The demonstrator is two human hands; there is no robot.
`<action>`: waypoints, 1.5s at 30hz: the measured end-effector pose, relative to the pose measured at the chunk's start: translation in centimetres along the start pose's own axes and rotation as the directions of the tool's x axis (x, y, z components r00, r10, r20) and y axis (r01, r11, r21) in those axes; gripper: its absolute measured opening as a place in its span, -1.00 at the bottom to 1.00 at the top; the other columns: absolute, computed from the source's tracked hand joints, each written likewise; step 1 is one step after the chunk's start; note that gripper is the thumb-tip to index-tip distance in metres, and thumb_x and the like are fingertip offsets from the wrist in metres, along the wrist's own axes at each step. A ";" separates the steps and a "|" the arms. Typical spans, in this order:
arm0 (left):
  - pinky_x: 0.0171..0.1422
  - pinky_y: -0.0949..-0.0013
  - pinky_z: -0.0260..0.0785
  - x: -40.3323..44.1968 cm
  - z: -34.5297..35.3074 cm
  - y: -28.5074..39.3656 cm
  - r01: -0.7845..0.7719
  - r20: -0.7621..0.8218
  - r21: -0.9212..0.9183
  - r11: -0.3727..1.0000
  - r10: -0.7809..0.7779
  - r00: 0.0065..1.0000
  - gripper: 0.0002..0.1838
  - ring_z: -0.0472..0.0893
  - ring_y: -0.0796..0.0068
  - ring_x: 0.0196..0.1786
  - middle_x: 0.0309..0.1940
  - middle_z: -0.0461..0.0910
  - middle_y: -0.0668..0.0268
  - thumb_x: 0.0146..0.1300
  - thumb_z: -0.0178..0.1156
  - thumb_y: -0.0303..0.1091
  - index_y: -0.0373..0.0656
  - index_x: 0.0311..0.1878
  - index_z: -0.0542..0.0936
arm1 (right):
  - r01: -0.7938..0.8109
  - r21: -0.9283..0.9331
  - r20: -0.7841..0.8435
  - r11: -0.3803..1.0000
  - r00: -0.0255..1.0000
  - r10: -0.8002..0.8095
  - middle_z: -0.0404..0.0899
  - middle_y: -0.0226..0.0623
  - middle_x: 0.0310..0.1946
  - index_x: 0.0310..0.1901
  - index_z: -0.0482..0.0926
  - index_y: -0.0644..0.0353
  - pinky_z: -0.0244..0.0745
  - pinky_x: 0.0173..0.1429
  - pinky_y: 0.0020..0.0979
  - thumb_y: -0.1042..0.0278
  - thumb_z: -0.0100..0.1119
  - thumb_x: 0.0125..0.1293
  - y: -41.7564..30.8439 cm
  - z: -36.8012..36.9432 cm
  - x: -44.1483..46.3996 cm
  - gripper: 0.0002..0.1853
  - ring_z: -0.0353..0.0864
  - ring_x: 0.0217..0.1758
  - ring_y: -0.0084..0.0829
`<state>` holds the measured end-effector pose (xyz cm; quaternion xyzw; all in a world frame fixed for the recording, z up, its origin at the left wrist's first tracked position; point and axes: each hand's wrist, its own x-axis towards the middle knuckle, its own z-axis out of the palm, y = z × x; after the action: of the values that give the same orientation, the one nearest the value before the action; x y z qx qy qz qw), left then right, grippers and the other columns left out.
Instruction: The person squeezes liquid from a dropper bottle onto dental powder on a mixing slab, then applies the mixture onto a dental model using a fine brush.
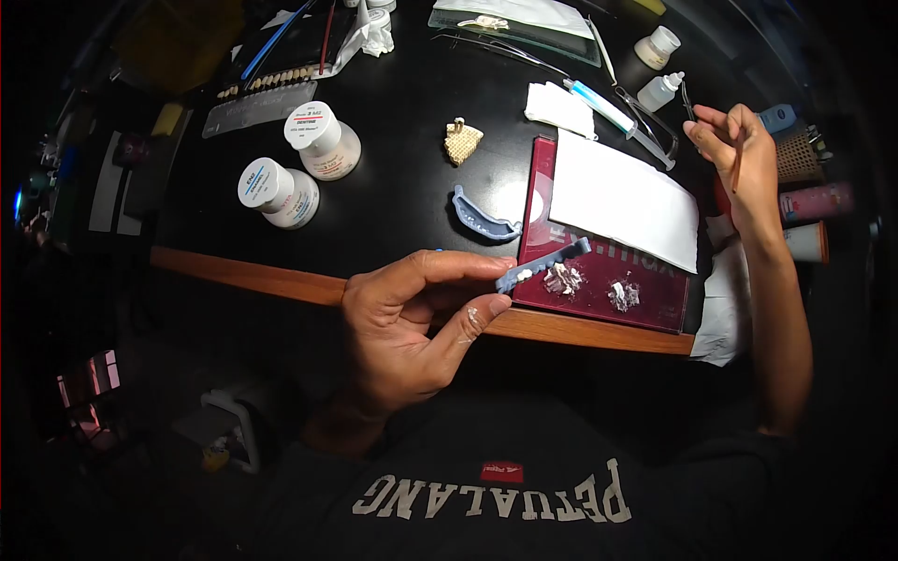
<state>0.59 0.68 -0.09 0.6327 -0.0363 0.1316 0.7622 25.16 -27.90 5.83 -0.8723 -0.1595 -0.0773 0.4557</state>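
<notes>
My left hand [402, 318] pinches a blue-grey silicone mould strip [552, 260] between thumb and fingertips, over the table's front edge. Some white material sits in its toothed channel, and a white smear marks the thumb. Beyond it a second, curved blue-grey silicone mould [485, 217] lies on the black tabletop. My right hand [739, 150] is raised at the far right, fingers closed on a thin metal tool [687, 98] whose exact kind I cannot make out. Below the strip, two patches of white paste [563, 279] lie on a dark red plate [645, 304].
A white paper pad [622, 201] covers much of the plate. Two capped jars [323, 140] stand left. A cream dental cast piece [462, 141] lies mid-table. A syringe [617, 122], dropper bottle [660, 91] and small jar [657, 47] are back right. The wooden edge [253, 275] runs along the front.
</notes>
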 end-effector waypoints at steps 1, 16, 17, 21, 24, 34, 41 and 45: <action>0.27 0.33 0.60 0.0 0.0 0.0 -0.004 -0.008 -0.003 1.000 0.004 1.000 -0.72 0.73 0.31 0.08 -0.06 0.71 -0.02 0.25 0.33 -0.75 -0.42 0.02 0.59 | 0.014 0.003 -0.011 1.000 1.000 -0.014 0.68 0.10 -0.04 -0.44 0.23 0.07 0.58 -0.14 -0.50 0.56 0.45 0.21 -1.2 -0.4 -1.0 -0.54 0.68 -0.14 -0.49; 0.13 0.15 0.72 -0.8 -3.2 0.0 -0.291 -0.347 -0.016 0.957 0.267 0.899 -0.72 0.76 0.36 -0.10 -0.14 0.69 0.00 0.35 0.21 -0.67 -0.43 0.10 0.49 | 0.527 -0.049 0.449 0.848 0.771 -0.452 0.60 -0.18 -0.50 -0.28 0.64 0.27 0.52 -0.39 -0.32 0.66 0.35 0.14 -8.1 6.7 -9.9 -0.87 0.66 -0.47 -0.25; 0.12 0.14 0.72 -0.9 -4.1 0.2 -0.320 -0.356 0.010 0.947 0.303 0.884 -0.72 0.76 0.35 -0.09 -0.15 0.69 0.00 0.35 0.20 -0.69 -0.45 0.10 0.49 | 0.540 -0.047 0.468 0.841 0.755 -0.459 0.59 -0.19 -0.52 -0.28 0.64 0.27 0.51 -0.39 -0.32 0.67 0.34 0.14 -8.4 7.2 -9.7 -0.86 0.65 -0.47 -0.26; 0.11 0.14 0.73 -1.7 -5.6 0.8 -0.270 -0.394 0.084 0.959 0.281 0.875 -0.73 0.76 0.34 -0.11 -0.17 0.69 0.01 0.35 0.20 -0.68 -0.48 0.09 0.50 | 0.535 -0.127 0.395 0.835 0.800 -0.452 0.56 -0.23 -0.54 -0.28 0.63 0.28 0.48 -0.40 -0.37 0.69 0.33 0.12 -9.3 6.9 -8.7 -0.85 0.61 -0.51 -0.34; 0.15 0.23 0.68 -2.4 -6.0 0.9 -0.232 -0.342 0.064 0.971 0.240 0.909 -0.74 0.76 0.33 -0.08 -0.14 0.70 -0.04 0.34 0.23 -0.66 -0.46 0.08 0.51 | 0.444 -0.290 0.243 0.848 0.891 -0.383 0.64 -0.22 -0.49 -0.44 0.43 0.28 0.45 -0.39 -0.45 0.70 0.36 0.12 -9.2 4.7 -6.8 -0.76 0.59 -0.49 -0.51; 0.16 0.36 0.60 1.1 -4.1 3.5 -0.100 -0.019 0.185 0.978 0.106 0.994 -0.72 0.74 0.36 -0.04 -0.10 0.71 -0.02 0.27 0.35 -0.61 -0.38 0.03 0.57 | 0.132 -0.394 0.187 0.910 0.980 -0.062 0.72 -0.16 -0.40 -0.51 0.22 0.21 0.37 -0.38 -0.52 0.70 0.36 0.13 -5.3 -4.9 -7.3 -0.59 0.50 -0.45 -0.66; 0.13 0.46 0.56 8.1 -1.3 5.8 -0.130 0.221 0.303 0.944 0.063 0.973 -0.78 0.73 0.49 -0.05 -0.16 0.74 0.14 0.27 0.29 -0.70 -0.39 -0.02 0.64 | 0.179 -0.592 0.120 0.786 0.984 -0.134 0.53 -0.22 -0.57 -0.33 0.62 0.37 0.37 -0.40 -0.38 0.65 0.34 0.09 -3.1 -6.4 -10.6 -0.89 0.50 -0.52 -0.44; 0.12 0.47 0.51 12.3 1.5 6.3 -0.147 0.425 0.399 0.905 -0.041 0.904 -0.80 0.71 0.54 -0.07 -0.19 0.73 0.23 0.26 0.33 -0.62 -0.33 -0.05 0.66 | 0.339 -0.742 0.189 0.578 0.934 -0.305 0.53 -0.14 -0.52 -0.37 0.57 0.29 0.48 -0.31 -0.16 0.57 0.41 0.06 -1.0 -4.6 -11.1 -0.84 0.59 -0.39 -0.13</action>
<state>11.00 2.15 8.96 0.7944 -0.1891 0.0171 0.5770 14.45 -33.39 6.13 -0.9397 -0.2764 -0.2007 0.0194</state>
